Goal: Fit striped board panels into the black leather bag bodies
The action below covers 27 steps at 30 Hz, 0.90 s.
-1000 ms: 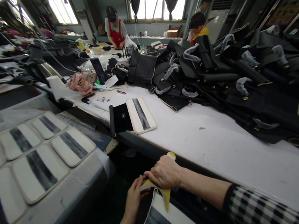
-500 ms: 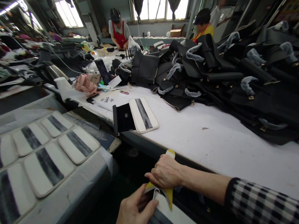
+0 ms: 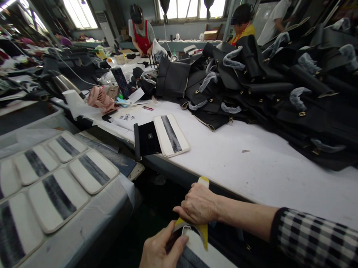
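My right hand (image 3: 199, 205) is closed around a yellow-and-white hand tool (image 3: 204, 234). The tool has a curved, crescent-like end, and its handle tip sticks out above my fist. That curved end lies at the upper edge of a white panel with a dark grey stripe (image 3: 217, 256), which runs out of view at the bottom. My left hand (image 3: 162, 251) pinches the panel's top corner between thumb and fingers, close beside the tool. What lies under the curved end is partly hidden.
Several striped white panels (image 3: 93, 170) lie on the left-hand table. On the white worktable (image 3: 222, 163) are another panel (image 3: 171, 134), a black flap piece (image 3: 149, 139), a pink fan (image 3: 99, 99) and a heap of black bags (image 3: 254, 86). Co-workers stand farther back.
Both hands, the tool and the panel stay almost in place. The view has shifted slightly. A person at the back right has moved rightward and shows more.
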{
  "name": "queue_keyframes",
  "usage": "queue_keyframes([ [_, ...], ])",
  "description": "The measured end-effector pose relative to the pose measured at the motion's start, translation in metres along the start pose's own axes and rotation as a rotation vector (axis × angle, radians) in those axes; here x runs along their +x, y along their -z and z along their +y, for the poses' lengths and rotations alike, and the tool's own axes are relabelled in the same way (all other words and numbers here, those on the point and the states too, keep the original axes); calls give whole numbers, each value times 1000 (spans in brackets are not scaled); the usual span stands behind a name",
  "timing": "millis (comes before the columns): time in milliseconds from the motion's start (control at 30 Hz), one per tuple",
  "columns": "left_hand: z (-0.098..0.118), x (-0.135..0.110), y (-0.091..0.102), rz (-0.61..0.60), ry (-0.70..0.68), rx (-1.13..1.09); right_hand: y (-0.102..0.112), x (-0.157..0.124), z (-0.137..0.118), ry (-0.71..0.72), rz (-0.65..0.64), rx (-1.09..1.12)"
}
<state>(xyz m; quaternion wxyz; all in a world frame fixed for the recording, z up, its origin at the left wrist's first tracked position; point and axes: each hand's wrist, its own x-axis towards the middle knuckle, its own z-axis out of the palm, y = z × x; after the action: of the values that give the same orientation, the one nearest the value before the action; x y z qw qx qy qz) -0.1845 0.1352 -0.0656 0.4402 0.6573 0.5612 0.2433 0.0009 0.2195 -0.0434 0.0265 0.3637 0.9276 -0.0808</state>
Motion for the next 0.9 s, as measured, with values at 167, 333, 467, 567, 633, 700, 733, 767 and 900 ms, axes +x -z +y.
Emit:
queue_keyframes([
  [167,1,0,1,19,-32,57,2,-2,0,-2,-10,0],
  [333,-3,-3,-2,29,-49,94,0,-4,0,5,-3,7],
  [467,-4,-3,-3,25,-59,118,-3,-5,0,1,16,17],
  [567,-2,-3,-4,11,-75,129,-4,-6,0,9,16,18],
  [633,-1,-3,-4,2,-93,132,-4,-6,-1,12,0,28],
  [700,0,-4,-5,3,-121,134,-5,-7,-3,10,-13,32],
  [733,-1,-4,-6,6,-129,139,-5,-8,-4,7,-18,30],
  [767,-1,-4,-6,5,-133,150,-6,-9,-5,-1,-21,24],
  [900,-2,-5,-9,-36,-87,213,-7,-15,-14,-58,-33,25],
])
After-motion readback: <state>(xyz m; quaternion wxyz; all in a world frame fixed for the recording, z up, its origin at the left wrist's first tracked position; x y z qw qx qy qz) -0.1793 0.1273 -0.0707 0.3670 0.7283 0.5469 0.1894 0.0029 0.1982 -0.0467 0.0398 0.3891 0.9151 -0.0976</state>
